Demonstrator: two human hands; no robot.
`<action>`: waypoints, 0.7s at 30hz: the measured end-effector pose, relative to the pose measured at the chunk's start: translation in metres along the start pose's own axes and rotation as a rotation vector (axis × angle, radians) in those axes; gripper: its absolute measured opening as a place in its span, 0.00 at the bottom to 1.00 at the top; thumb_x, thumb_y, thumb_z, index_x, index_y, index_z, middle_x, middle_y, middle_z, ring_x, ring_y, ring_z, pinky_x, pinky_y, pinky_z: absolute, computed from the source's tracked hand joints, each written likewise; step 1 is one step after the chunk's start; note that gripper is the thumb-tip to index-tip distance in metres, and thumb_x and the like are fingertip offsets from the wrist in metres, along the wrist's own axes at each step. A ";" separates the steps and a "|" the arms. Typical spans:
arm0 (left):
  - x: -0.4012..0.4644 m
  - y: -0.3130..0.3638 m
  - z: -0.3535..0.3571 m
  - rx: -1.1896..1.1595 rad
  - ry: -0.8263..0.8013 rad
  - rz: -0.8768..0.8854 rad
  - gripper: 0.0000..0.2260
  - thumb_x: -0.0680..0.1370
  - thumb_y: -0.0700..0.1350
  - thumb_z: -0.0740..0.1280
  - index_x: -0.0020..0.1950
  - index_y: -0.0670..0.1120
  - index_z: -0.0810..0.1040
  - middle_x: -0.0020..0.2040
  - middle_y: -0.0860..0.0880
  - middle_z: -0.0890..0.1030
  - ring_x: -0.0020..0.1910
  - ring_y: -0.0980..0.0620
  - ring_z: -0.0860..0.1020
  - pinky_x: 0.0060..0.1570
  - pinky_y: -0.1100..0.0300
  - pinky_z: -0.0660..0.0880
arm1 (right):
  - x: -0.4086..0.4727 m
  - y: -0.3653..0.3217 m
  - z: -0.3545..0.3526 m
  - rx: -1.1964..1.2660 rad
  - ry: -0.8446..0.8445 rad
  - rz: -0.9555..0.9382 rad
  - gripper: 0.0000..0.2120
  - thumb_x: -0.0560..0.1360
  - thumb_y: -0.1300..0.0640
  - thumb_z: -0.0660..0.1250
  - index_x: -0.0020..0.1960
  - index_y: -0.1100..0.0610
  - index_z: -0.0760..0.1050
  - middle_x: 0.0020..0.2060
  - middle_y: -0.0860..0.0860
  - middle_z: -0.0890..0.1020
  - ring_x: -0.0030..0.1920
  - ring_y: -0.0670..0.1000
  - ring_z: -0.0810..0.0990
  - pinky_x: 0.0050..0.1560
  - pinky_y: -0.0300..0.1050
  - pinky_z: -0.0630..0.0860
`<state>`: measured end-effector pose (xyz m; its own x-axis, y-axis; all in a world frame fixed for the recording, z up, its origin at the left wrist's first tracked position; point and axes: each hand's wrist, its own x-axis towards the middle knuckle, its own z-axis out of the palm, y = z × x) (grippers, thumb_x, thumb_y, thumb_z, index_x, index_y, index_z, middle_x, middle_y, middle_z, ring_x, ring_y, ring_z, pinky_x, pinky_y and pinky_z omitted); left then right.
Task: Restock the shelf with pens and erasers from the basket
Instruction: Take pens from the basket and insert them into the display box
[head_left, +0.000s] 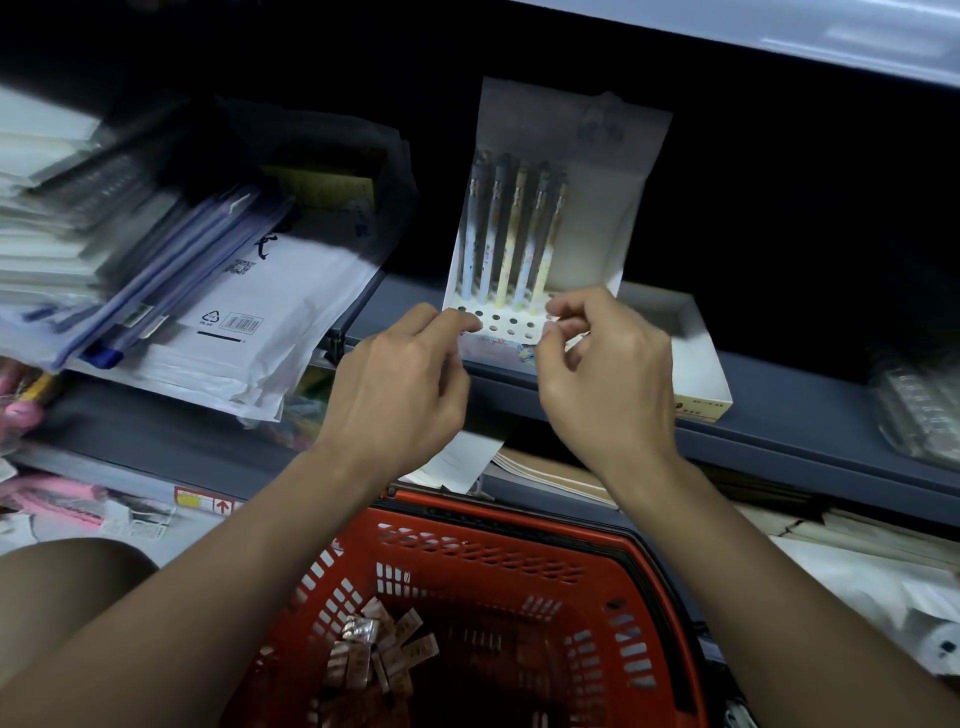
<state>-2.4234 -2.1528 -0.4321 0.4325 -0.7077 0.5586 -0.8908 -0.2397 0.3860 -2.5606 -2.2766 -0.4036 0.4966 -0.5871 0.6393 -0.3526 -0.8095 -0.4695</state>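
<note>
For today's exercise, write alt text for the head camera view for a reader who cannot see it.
Both hands, the left hand and the right hand, grip the front edge of a white pen display box holding five pens on a shelf. Below sits a red basket with small erasers.

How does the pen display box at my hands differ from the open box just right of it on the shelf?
The pen display box has a tall back card, a perforated base and five pens standing in it; the open box is low and shows no pens. The left hand and right hand are at the display box; nothing touches the open box. Both are whitish cardboard.
</note>
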 end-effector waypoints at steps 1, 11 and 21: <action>-0.001 0.002 0.001 0.003 0.007 0.023 0.14 0.79 0.43 0.65 0.64 0.51 0.80 0.49 0.53 0.80 0.33 0.48 0.77 0.32 0.51 0.77 | -0.006 0.002 -0.002 0.006 -0.001 -0.004 0.06 0.77 0.59 0.68 0.54 0.54 0.80 0.40 0.46 0.82 0.36 0.47 0.79 0.43 0.49 0.78; -0.030 0.028 0.024 0.063 -0.161 0.129 0.09 0.77 0.51 0.60 0.51 0.53 0.79 0.42 0.53 0.82 0.37 0.44 0.81 0.35 0.51 0.77 | -0.084 0.028 -0.011 -0.012 -0.121 0.023 0.05 0.77 0.57 0.68 0.52 0.53 0.80 0.42 0.47 0.82 0.38 0.50 0.80 0.40 0.50 0.78; -0.090 0.050 0.069 0.193 -0.563 0.135 0.06 0.77 0.52 0.63 0.49 0.53 0.77 0.47 0.51 0.84 0.44 0.40 0.83 0.41 0.52 0.76 | -0.201 0.090 0.008 -0.273 -0.815 0.249 0.11 0.76 0.49 0.60 0.54 0.50 0.77 0.52 0.53 0.84 0.52 0.61 0.84 0.46 0.51 0.80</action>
<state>-2.5166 -2.1471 -0.5132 0.2203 -0.9704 0.0990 -0.9647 -0.2017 0.1695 -2.6860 -2.2309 -0.5790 0.7529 -0.6426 -0.1421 -0.6505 -0.6938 -0.3091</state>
